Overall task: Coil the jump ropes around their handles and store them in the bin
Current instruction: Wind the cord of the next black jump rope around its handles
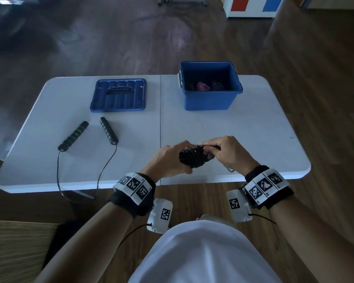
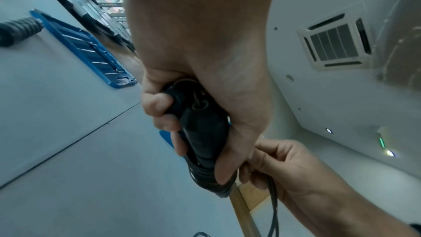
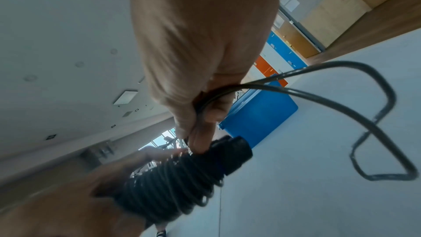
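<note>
My left hand (image 1: 172, 160) grips the handles of a black jump rope (image 1: 192, 158), with most of the cord wound round them (image 3: 173, 183). My right hand (image 1: 219, 150) pinches the cord's loose end (image 3: 218, 95) against the top of the bundle; a short loop (image 3: 385, 127) trails onto the table. Both hands hover above the table's front edge. A second black jump rope lies uncoiled at the left, its two handles (image 1: 74, 135) (image 1: 109, 130) on the table and its cord (image 1: 58, 180) hanging over the front edge. The open blue bin (image 1: 209, 99) stands at the back right.
The bin's blue lid (image 1: 119, 94) lies upside down at the back left of the white folding table (image 1: 233, 129). Coloured coiled ropes (image 1: 202, 86) lie in the bin's bottom. Wooden floor surrounds the table.
</note>
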